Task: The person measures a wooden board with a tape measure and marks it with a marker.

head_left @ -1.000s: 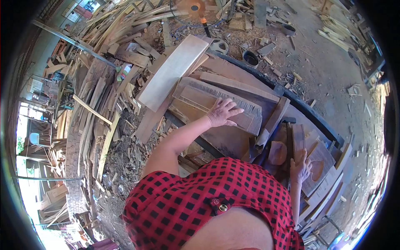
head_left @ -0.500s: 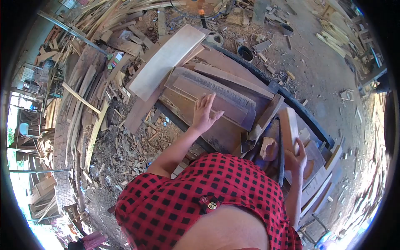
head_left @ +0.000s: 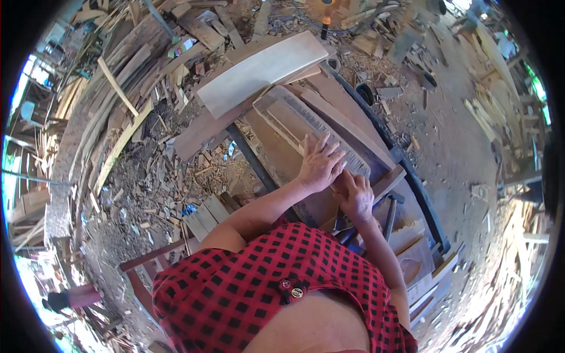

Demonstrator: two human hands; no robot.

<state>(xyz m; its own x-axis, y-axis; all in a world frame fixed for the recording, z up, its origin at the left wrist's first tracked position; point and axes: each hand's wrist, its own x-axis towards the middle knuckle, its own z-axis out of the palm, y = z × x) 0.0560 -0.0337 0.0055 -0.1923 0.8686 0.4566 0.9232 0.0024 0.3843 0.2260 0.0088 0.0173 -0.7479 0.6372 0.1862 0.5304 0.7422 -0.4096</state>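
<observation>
A carved board (head_left: 294,112) with a rough, dark-marked strip along one side lies flat on the work table (head_left: 262,138). My left hand (head_left: 321,167) rests palm down over the board's lower part, with its fingers apart. Beside it, my right hand (head_left: 355,199) is at the board's near right end, fingers bent and pressed together; whatever they hold is hidden beneath them. A long wooden bar (head_left: 347,125) lies along the board's far side. Just right of my right hand is a hammer (head_left: 391,215).
A pale curved plank (head_left: 262,76) lies across the table's far left end. A dark rail (head_left: 406,170) runs along the right edge. Wood pieces (head_left: 415,259) are stacked at the near right. Long planks (head_left: 126,65) and scraps cover the ground at left.
My right hand has moved left from the loose wood to the board's end, beside my left hand. The light block it held no longer shows. The camera view has turned and shifted.
</observation>
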